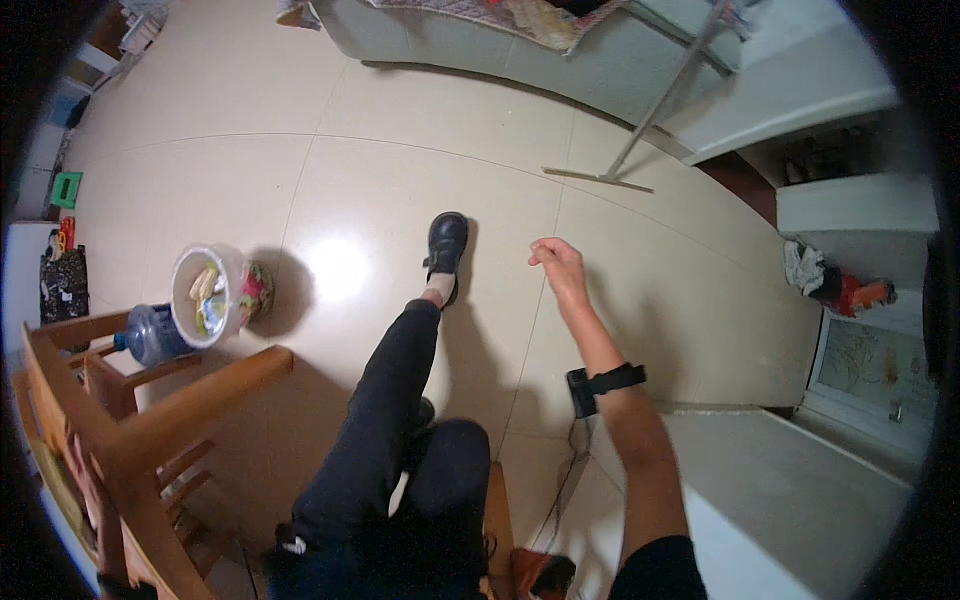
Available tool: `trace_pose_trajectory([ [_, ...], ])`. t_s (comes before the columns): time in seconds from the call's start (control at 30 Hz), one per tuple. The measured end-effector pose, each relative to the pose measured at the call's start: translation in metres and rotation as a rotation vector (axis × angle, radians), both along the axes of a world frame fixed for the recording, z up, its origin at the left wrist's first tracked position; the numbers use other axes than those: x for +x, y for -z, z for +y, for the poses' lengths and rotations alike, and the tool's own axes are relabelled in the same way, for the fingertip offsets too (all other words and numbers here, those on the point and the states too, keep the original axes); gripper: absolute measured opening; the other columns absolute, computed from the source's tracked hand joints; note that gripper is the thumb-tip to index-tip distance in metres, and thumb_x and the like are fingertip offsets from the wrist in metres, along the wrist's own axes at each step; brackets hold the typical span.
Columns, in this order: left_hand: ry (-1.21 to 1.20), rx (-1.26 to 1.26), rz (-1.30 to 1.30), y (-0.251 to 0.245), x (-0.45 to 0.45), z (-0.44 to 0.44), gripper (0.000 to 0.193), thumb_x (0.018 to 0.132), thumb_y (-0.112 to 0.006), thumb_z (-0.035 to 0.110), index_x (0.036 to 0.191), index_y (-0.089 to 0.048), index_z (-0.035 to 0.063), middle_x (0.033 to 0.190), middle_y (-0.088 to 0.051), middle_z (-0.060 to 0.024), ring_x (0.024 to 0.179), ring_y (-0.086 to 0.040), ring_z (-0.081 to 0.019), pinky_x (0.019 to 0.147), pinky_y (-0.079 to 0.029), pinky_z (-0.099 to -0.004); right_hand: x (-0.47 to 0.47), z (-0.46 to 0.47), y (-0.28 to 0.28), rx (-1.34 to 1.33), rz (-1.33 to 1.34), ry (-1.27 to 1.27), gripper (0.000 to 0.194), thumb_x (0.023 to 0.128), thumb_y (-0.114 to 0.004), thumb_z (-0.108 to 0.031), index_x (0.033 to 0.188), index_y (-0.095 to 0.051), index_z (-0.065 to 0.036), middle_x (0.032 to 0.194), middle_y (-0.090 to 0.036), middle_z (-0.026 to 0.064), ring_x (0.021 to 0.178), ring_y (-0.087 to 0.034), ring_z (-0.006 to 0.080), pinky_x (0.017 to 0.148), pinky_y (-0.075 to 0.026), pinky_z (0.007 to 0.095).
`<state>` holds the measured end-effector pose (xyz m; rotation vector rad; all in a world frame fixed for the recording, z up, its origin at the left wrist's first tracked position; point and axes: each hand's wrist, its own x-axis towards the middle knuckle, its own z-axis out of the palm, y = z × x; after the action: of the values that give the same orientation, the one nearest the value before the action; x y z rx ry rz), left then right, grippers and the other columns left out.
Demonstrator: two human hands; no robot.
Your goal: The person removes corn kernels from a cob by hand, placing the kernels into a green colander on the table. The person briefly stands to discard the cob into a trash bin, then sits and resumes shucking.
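My right hand (559,268) is raised over the tiled floor, fingers curled in and thumb against them, with nothing visible in it. A black strap with a small device (600,382) is on that forearm. My left hand (84,469) is at the far left, blurred and partly hidden beside the wooden frame (142,420) of a piece of furniture; whether it grips anything is unclear. Beyond my right hand, a long-handled floor tool with a thin flat crossbar (598,178) leans with its bar on the floor. My legs are in dark trousers, one black shoe (448,244) forward.
A white plastic bin (180,300) holding refuse stands at left beside a blue-tinted water jug (154,335). Farther left is a green stool (66,190). A grey sofa-like piece (450,56) lies ahead. At right are a pale cabinet (780,465) and an open shelf (855,202).
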<state>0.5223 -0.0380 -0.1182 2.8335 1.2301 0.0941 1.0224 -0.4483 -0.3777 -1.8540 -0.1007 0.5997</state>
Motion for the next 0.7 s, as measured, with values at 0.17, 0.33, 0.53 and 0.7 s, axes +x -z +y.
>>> trace_pose_trajectory([
  [0.17,-0.123,0.029,0.118,0.034,0.054,0.013,0.040,0.092,-0.047,0.025,0.125,-0.049,0.0037,0.136,-0.041,-0.0143,0.128,-0.035,-0.0291,0.106,-0.028,-0.0382,0.136,0.053,0.115,-0.313,-0.017,-0.252,0.017,0.078,-0.060,-0.017,0.084,-0.065,-0.002,0.075,-0.067,0.0060,0.072,-0.061,0.0130,0.067,-0.048,0.0267],
  [0.33,-0.250,0.037,0.212,0.051,0.088,0.028,0.041,0.092,-0.046,0.027,0.126,-0.049,0.0038,0.136,-0.041,-0.0144,0.129,-0.034,-0.0291,0.107,-0.027,-0.0386,0.255,0.102,0.204,-0.529,-0.268,-0.210,0.020,0.078,-0.062,-0.023,0.084,-0.066,-0.004,0.081,-0.067,0.0103,0.076,-0.064,0.0210,0.070,-0.049,0.0318],
  [0.53,-0.372,0.032,0.319,0.070,0.111,0.052,0.042,0.092,-0.046,0.028,0.126,-0.048,0.0038,0.137,-0.040,-0.0145,0.129,-0.033,-0.0292,0.107,-0.026,-0.0391,0.362,0.154,0.295,-0.548,-0.149,0.081,0.024,0.079,-0.064,-0.027,0.086,-0.066,-0.005,0.084,-0.067,0.0094,0.078,-0.063,0.0226,0.073,-0.049,0.0334],
  [0.7,-0.440,0.032,0.415,0.078,0.126,0.066,0.043,0.092,-0.045,0.030,0.126,-0.048,0.0039,0.137,-0.040,-0.0146,0.130,-0.032,-0.0293,0.107,-0.026,-0.0396,0.408,0.192,0.363,-0.817,-0.122,0.088,0.022,0.077,-0.067,-0.022,0.091,-0.065,-0.005,0.087,-0.065,0.0054,0.080,-0.061,0.0178,0.073,-0.048,0.0311],
])
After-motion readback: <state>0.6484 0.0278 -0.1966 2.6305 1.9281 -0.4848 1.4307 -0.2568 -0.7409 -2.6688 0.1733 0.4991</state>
